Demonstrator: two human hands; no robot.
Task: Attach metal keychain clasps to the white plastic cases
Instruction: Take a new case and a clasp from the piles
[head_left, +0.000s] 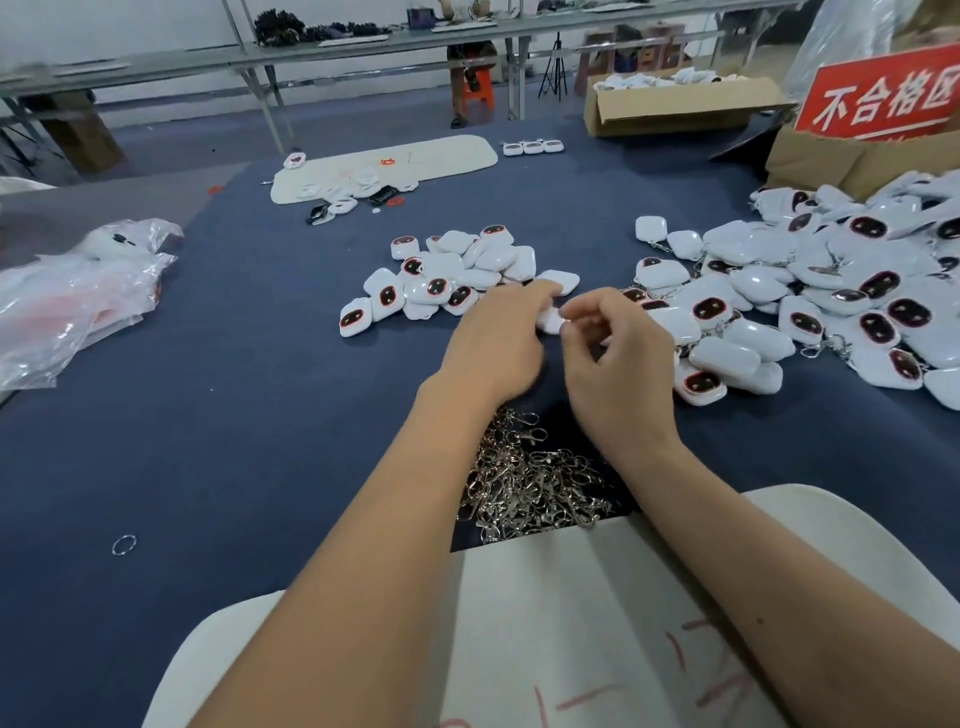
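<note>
My left hand (498, 343) grips a white plastic case (549, 319) at the table's middle. My right hand (615, 353) meets it from the right, fingertips pinching at the case's edge; whatever it pinches is too small and blurred to make out. A pile of loose white cases (452, 278) lies just behind my hands. A bigger heap of cases with clasps attached (810, 306) spreads to the right. Between my forearms lies a pile of metal keychain clasps (530, 478).
A white foam pad (597, 613) covers the near table edge under my arms. Crumpled plastic bags (78, 296) lie at the left, a loose ring (123, 544) at front left. Cardboard boxes (675, 106) and a red sign (883, 93) stand at back right. Another pad (441, 156) lies farther back.
</note>
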